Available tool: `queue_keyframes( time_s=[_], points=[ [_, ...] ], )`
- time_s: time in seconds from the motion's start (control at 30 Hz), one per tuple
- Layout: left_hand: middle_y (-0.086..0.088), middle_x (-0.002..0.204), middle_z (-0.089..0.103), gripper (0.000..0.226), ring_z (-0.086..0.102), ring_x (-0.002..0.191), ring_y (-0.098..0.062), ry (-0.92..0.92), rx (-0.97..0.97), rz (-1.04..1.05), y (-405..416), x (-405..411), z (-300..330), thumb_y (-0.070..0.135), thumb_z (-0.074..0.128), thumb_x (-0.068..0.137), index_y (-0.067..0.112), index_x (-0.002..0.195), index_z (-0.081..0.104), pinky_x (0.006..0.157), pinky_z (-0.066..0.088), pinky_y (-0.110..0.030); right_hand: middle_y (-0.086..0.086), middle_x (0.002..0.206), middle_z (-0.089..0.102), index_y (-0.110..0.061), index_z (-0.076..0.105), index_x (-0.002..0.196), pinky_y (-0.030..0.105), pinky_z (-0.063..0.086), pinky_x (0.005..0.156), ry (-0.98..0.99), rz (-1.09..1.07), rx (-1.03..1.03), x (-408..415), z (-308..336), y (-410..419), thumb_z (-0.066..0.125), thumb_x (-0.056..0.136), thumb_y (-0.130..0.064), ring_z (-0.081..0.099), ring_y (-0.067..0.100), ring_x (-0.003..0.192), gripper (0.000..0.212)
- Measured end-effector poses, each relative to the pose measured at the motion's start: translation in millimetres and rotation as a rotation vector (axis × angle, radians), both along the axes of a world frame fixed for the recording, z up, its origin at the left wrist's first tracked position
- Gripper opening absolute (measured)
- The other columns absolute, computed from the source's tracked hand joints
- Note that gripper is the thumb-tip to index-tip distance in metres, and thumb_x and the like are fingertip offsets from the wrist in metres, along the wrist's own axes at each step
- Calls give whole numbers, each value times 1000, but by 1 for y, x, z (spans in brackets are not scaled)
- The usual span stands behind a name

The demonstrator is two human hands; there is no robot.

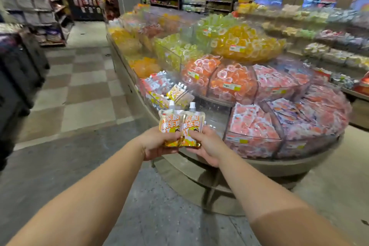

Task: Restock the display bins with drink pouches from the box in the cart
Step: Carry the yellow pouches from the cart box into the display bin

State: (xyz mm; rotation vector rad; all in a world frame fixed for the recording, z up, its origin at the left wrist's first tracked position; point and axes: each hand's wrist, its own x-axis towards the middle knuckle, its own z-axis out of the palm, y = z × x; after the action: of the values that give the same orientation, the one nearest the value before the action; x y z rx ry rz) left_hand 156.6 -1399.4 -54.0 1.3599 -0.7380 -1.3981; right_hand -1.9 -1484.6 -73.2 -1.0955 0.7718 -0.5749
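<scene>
My left hand (157, 143) grips an orange-and-white drink pouch (169, 122) with a white cap. Right beside it, my right hand (205, 146) grips a second, matching pouch (192, 124). Both pouches stand upright and touch side by side in front of the display stand. Just beyond them is a clear display bin (214, 115) that looks almost bare. To its left another bin (159, 91) holds several pouches of the same kind. The cart and the box are out of view.
The round tiered display stand (259, 168) carries clear bins of pink packets (255, 124) and orange and yellow jelly cups (231, 84). Dark shelving (18, 70) lines the left. A checkered aisle floor (85, 86) runs between them. More shelves stand behind.
</scene>
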Motion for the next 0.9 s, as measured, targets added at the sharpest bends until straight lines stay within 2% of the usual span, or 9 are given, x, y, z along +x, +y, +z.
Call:
queue_keyframes(
  time_s=[0.07, 0.17, 0.3, 0.4, 0.47, 0.63, 0.73, 0.83, 0.9],
  points=[
    [-4, 90, 72, 19, 68, 77, -16, -7, 22, 60, -9, 29, -8, 12, 66, 86, 16, 105, 64, 63, 58, -27, 8, 117, 68, -13, 58, 119, 44, 52, 89, 18, 50, -11, 37, -8, -18, 58, 93, -8, 65, 25, 103, 27],
    [-1, 89, 72, 19, 66, 79, -15, -23, 44, 102, -41, 65, -20, 13, 66, 86, 17, 104, 63, 69, 57, -29, 4, 105, 71, -14, 61, 114, 32, 52, 75, 61, 72, -40, 76, -21, -53, 60, 91, -8, 67, 18, 89, 24],
    [3, 89, 71, 15, 64, 82, -13, -25, 27, 179, -106, 97, -26, 14, 63, 89, 21, 103, 62, 74, 50, -28, 6, 110, 71, -15, 66, 107, 46, 48, 100, 79, 80, -75, 114, -30, -123, 67, 86, -13, 66, 27, 105, 21],
    [-2, 89, 71, 19, 63, 79, -16, 24, 23, 221, -153, 116, -24, 8, 62, 89, 15, 106, 63, 74, 51, -29, 12, 112, 69, -15, 64, 100, 44, 49, 98, 102, 59, -64, 138, -25, -173, 64, 88, -4, 65, 29, 106, 17],
    [-4, 89, 72, 19, 65, 79, -17, 36, 2, 249, -182, 130, -18, 5, 63, 87, 12, 105, 65, 76, 53, -30, 7, 110, 70, -15, 64, 104, 41, 51, 96, 120, 66, -94, 156, -20, -204, 68, 85, -8, 66, 24, 105, 20],
    [-3, 75, 73, 13, 67, 62, -14, 33, 37, 342, -233, 166, -24, 2, 60, 89, 12, 95, 65, 73, 54, -31, 8, 107, 72, -14, 67, 101, 49, 51, 96, 141, 80, -86, 200, -32, -254, 75, 78, -16, 67, 27, 104, 25],
    [-6, 64, 69, 18, 64, 51, -15, 28, 87, 392, -257, 194, -27, -8, 52, 84, 7, 87, 61, 65, 57, -29, 10, 107, 71, -12, 63, 107, 55, 51, 93, 165, 15, -48, 223, -39, -275, 80, 61, -31, 66, 31, 103, 53],
    [-12, 72, 65, 20, 64, 50, -18, 15, 102, 404, -283, 230, -34, -10, 51, 83, 6, 93, 58, 59, 58, -29, 11, 103, 69, -6, 60, 110, 48, 52, 93, 171, -53, 0, 247, -37, -300, 71, 83, -11, 66, 28, 99, 30],
    [-11, 77, 65, 21, 65, 53, -17, -20, 95, 373, -302, 250, -40, -10, 52, 84, 8, 93, 58, 59, 58, -29, 6, 92, 66, -8, 62, 104, 41, 53, 82, 173, -111, 18, 259, -39, -319, 65, 88, -5, 63, 21, 87, 16]
  ],
)
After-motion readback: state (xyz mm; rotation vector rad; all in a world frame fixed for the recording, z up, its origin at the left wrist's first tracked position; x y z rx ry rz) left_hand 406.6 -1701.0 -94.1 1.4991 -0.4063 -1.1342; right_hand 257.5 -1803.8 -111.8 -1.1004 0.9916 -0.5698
